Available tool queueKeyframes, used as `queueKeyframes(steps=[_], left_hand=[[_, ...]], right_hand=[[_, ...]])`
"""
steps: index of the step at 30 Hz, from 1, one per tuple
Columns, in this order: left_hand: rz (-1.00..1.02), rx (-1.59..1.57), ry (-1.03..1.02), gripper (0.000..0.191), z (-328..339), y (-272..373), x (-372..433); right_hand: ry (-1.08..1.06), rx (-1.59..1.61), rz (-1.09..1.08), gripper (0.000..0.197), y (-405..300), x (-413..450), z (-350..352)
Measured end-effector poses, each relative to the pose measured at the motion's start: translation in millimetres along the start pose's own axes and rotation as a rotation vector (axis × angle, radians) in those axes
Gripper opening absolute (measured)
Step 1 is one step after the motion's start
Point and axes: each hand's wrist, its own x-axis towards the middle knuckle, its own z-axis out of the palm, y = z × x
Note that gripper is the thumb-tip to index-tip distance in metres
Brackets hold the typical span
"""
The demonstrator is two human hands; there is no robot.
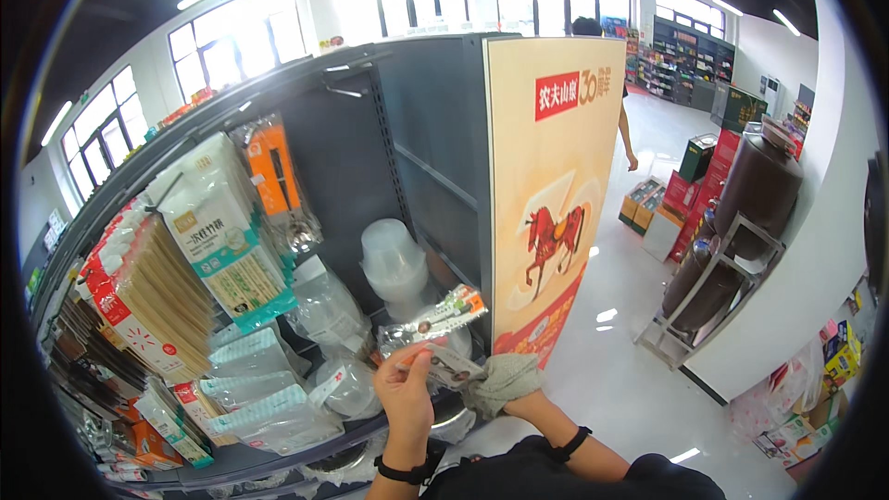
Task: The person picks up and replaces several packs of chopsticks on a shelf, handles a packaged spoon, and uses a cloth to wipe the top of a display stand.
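In front of the shelf, my left hand point(406, 378) pinches a small carded package point(448, 367) between thumb and fingers. Another clear plastic package with an orange and white header point(444, 316) lies just beyond it; whether my fingers hold that one too is unclear. My right hand point(519, 401) is mostly hidden behind a grey-green cloth point(510, 378), which it grips beside the carded package's right end. Stacked translucent plastic bowls point(394, 260) stand behind the packages. Bagged clear plastic containers point(344, 385) sit left of my left hand.
Packs of disposable bamboo chopsticks point(233, 243) hang at the left, near an orange-carded utensil pack point(274, 173). A printed end panel point(549, 187) borders the shelf. Beyond it are stacked boxes point(701, 187), brown cylindrical containers point(757, 180) on a metal frame, and a partly hidden person point(625, 128).
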Motion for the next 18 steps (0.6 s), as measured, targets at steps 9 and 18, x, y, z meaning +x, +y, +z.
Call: queueKeyframes(steps=[9, 18], left_hand=[[0.036, 0.112, -0.009, 0.014, 4, 4, -17], [0.181, 0.535, -0.356, 0.029, 15, 22, -28]], right_hand=[[0.068, -0.013, -0.054, 0.039, 5, 14, 29], [0.463, -0.16, -0.242, 0.026, 61, 14, 62]])
